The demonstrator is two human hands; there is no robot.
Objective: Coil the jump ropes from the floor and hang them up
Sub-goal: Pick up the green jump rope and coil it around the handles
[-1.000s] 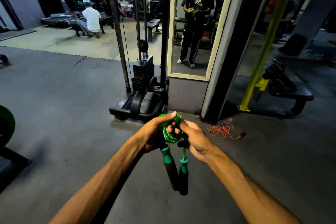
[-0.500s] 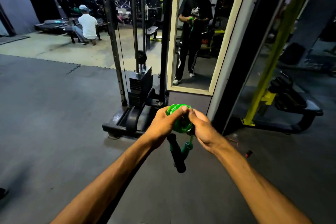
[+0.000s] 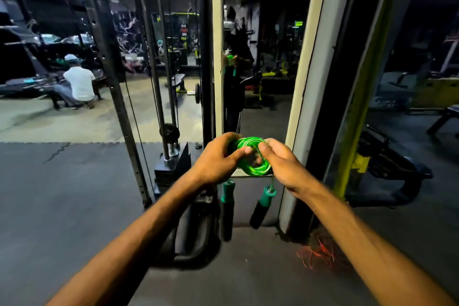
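A green jump rope (image 3: pixel 255 156) is wound into a small tight coil at chest height in front of me. My left hand (image 3: pixel 218 159) grips the coil's left side with thumb and fingers curled round it. My right hand (image 3: pixel 280 161) pinches the coil's right side. Its two green-and-black handles (image 3: pixel 227 206) hang below the coil, the right one (image 3: pixel 262 204) tilted. A loose red jump rope (image 3: pixel 319 254) lies tangled on the dark floor by the mirror's base, partly behind my right forearm.
A cable machine (image 3: pixel 171 171) with a weight stack stands just ahead left. A tall framed mirror (image 3: pixel 258 69) leans straight ahead, with a yellow post (image 3: pixel 357 117) and a black bench (image 3: pixel 392 169) to the right. A person in a white shirt (image 3: pixel 79 83) sits far left.
The view has tilted up and moved closer to the mirror. My hands with the green coil have risen in view; the handles have swung apart. The red rope is in sight again.
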